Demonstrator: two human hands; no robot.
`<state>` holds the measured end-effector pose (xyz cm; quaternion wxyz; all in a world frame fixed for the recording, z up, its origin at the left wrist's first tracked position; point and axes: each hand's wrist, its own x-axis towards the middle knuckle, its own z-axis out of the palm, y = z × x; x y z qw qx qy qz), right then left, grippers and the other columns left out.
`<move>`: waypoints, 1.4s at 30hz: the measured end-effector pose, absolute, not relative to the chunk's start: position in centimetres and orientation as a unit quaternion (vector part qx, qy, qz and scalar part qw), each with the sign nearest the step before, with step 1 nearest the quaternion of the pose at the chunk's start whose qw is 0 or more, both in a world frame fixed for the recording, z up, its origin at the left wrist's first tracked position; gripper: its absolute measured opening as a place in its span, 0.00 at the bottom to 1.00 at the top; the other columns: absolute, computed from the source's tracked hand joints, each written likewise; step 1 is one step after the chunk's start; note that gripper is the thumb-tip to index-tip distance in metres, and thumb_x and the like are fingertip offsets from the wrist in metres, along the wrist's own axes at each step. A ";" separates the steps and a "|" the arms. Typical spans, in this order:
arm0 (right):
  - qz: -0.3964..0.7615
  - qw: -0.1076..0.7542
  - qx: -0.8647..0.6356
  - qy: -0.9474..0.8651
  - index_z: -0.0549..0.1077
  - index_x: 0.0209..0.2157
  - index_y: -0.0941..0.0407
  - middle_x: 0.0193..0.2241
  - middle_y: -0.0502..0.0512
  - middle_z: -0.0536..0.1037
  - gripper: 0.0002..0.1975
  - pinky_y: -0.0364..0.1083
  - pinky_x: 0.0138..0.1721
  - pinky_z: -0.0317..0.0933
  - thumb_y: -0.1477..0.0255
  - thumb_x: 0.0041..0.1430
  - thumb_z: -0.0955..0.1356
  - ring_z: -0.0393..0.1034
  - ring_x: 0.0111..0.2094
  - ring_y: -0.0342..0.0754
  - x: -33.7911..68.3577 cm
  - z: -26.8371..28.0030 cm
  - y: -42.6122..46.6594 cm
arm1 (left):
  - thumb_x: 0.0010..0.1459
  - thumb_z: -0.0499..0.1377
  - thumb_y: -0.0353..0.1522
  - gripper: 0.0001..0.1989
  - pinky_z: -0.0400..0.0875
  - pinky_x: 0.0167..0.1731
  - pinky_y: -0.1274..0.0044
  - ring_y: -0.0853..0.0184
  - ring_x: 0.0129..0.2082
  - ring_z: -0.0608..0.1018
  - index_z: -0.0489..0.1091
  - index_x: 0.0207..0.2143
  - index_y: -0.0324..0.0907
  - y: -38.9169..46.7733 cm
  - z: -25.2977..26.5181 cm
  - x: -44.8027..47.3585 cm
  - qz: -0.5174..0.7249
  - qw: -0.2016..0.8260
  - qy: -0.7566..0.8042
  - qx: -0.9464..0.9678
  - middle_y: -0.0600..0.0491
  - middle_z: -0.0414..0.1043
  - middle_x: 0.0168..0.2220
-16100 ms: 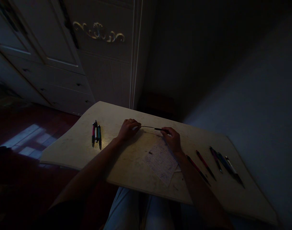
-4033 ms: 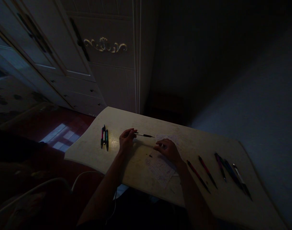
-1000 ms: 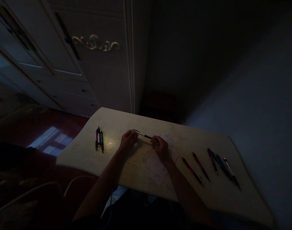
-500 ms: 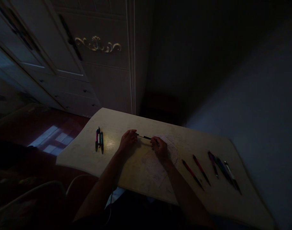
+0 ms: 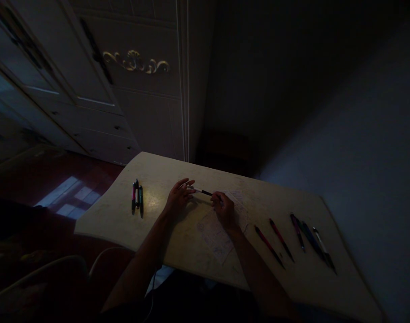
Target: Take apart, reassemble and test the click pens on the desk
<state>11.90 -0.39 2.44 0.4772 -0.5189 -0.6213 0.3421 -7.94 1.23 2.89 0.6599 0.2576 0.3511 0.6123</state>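
Note:
A white pen with a black grip [image 5: 201,191] spans the gap between my hands, above the table. My right hand [image 5: 224,208] is closed around its dark end, over a printed sheet of paper [image 5: 213,235]. At the pen's white end is my left hand [image 5: 178,196], its fingers spread apart and some of them close to or touching the barrel. Dim light hides exactly where those fingertips meet it.
Several pens [image 5: 137,197] lie side by side at the left of the pale table [image 5: 106,220]. Two red-and-black pens [image 5: 269,246] and a few more pens [image 5: 309,240] rest on the right. Behind stands a white wardrobe [image 5: 147,112]; a wall [image 5: 376,179] borders the right.
My left hand's fingers have loosened and spread, baring more of the pen's white end. My right hand keeps its hold. The view has shifted slightly.

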 end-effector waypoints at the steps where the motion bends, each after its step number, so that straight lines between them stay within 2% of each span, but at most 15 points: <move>1: 0.342 0.478 -0.518 -0.621 0.73 0.36 0.55 0.29 0.54 0.76 0.16 0.43 0.28 0.68 0.57 0.64 0.62 0.71 0.27 0.45 11.9 2.4 -0.4 | 0.48 0.70 0.40 0.24 0.72 0.31 0.77 0.70 0.32 0.78 0.70 0.45 0.42 1.3 2.7 -7.9 0.616 0.653 0.358 0.256 0.47 0.75 0.46; 4: 0.345 0.482 -0.515 -0.620 0.72 0.36 0.55 0.30 0.54 0.76 0.16 0.42 0.26 0.68 0.57 0.63 0.62 0.70 0.26 0.45 11.9 2.4 -0.5 | 0.45 0.71 0.41 0.20 0.70 0.28 0.79 0.73 0.25 0.74 0.70 0.34 0.39 1.6 1.9 -7.7 0.631 0.625 0.387 0.249 0.54 0.72 0.29; 6: 0.348 0.479 -0.514 -0.620 0.72 0.36 0.56 0.30 0.54 0.76 0.16 0.42 0.26 0.67 0.57 0.63 0.63 0.70 0.25 0.44 12.0 2.3 -0.4 | 0.44 0.72 0.39 0.19 0.69 0.26 0.81 0.75 0.23 0.72 0.69 0.30 0.38 1.7 1.7 -7.8 0.636 0.617 0.392 0.249 0.56 0.69 0.24; 8: 0.348 0.477 -0.515 -0.621 0.72 0.36 0.56 0.29 0.54 0.76 0.16 0.42 0.26 0.67 0.58 0.63 0.62 0.70 0.24 0.44 12.0 2.2 -0.4 | 0.44 0.72 0.37 0.18 0.70 0.27 0.81 0.74 0.24 0.73 0.71 0.32 0.38 1.5 1.8 -7.9 0.633 0.620 0.388 0.252 0.56 0.70 0.25; 12: 0.340 0.481 -0.518 -0.621 0.72 0.35 0.56 0.28 0.53 0.75 0.17 0.43 0.27 0.67 0.57 0.63 0.63 0.70 0.24 0.44 12.2 2.0 -0.3 | 0.42 0.72 0.31 0.22 0.72 0.33 0.79 0.69 0.35 0.78 0.74 0.41 0.41 1.1 2.5 -8.0 0.626 0.639 0.363 0.262 0.50 0.76 0.38; 15: 0.339 0.489 -0.522 -0.612 0.72 0.36 0.56 0.28 0.53 0.76 0.18 0.43 0.27 0.67 0.56 0.62 0.63 0.70 0.25 0.44 12.3 2.0 -0.4 | 0.41 0.71 0.30 0.24 0.72 0.33 0.78 0.67 0.37 0.78 0.73 0.44 0.42 1.1 2.7 -7.8 0.620 0.650 0.343 0.277 0.48 0.75 0.44; 18: 0.337 0.493 -0.519 -0.611 0.72 0.36 0.56 0.29 0.54 0.76 0.18 0.43 0.28 0.68 0.55 0.62 0.63 0.71 0.26 0.45 12.2 2.1 -0.5 | 0.45 0.70 0.36 0.22 0.70 0.30 0.79 0.69 0.32 0.77 0.73 0.43 0.40 1.3 2.4 -7.5 0.624 0.639 0.361 0.268 0.50 0.74 0.34; 20: 0.333 0.492 -0.517 -0.617 0.72 0.36 0.56 0.28 0.54 0.76 0.18 0.43 0.28 0.67 0.55 0.63 0.62 0.70 0.25 0.45 12.2 2.1 -0.5 | 0.47 0.69 0.40 0.20 0.68 0.26 0.81 0.73 0.26 0.74 0.73 0.40 0.38 1.4 2.1 -7.4 0.629 0.622 0.380 0.269 0.55 0.70 0.26; 22: 0.330 0.487 -0.515 -0.624 0.72 0.35 0.56 0.28 0.53 0.75 0.17 0.43 0.27 0.67 0.56 0.63 0.62 0.70 0.25 0.45 12.2 2.0 -0.4 | 0.48 0.69 0.43 0.19 0.64 0.22 0.82 0.75 0.22 0.70 0.73 0.35 0.37 1.4 1.9 -7.4 0.629 0.605 0.399 0.281 0.57 0.67 0.23; 24: 0.326 0.486 -0.514 -0.627 0.72 0.35 0.56 0.28 0.53 0.75 0.17 0.42 0.27 0.66 0.57 0.63 0.62 0.70 0.25 0.45 12.2 1.8 -0.2 | 0.48 0.69 0.42 0.19 0.64 0.21 0.83 0.76 0.21 0.69 0.72 0.33 0.37 1.4 1.8 -7.4 0.621 0.604 0.408 0.289 0.57 0.67 0.23; 29: 0.327 0.496 -0.523 -0.610 0.71 0.36 0.56 0.29 0.53 0.75 0.16 0.42 0.27 0.64 0.57 0.63 0.62 0.69 0.25 0.44 12.5 1.4 0.4 | 0.41 0.73 0.36 0.21 0.70 0.28 0.80 0.73 0.25 0.74 0.74 0.38 0.39 1.2 2.3 -7.8 0.605 0.643 0.373 0.284 0.56 0.70 0.25; 33: 0.342 0.487 -0.525 -0.609 0.69 0.36 0.56 0.28 0.52 0.74 0.16 0.42 0.28 0.63 0.57 0.64 0.62 0.68 0.24 0.44 12.5 1.3 0.5 | 0.40 0.73 0.35 0.22 0.72 0.31 0.79 0.72 0.27 0.76 0.75 0.39 0.39 1.3 2.0 -8.0 0.598 0.651 0.378 0.274 0.54 0.73 0.27; 42: 0.271 0.436 -0.556 -0.653 0.69 0.36 0.56 0.30 0.54 0.76 0.12 0.44 0.35 0.63 0.64 0.64 0.60 0.70 0.31 0.47 12.8 0.7 0.6 | 0.43 0.73 0.37 0.20 0.70 0.27 0.80 0.71 0.27 0.76 0.75 0.38 0.39 1.1 1.0 -7.9 0.598 0.612 0.410 0.317 0.51 0.75 0.30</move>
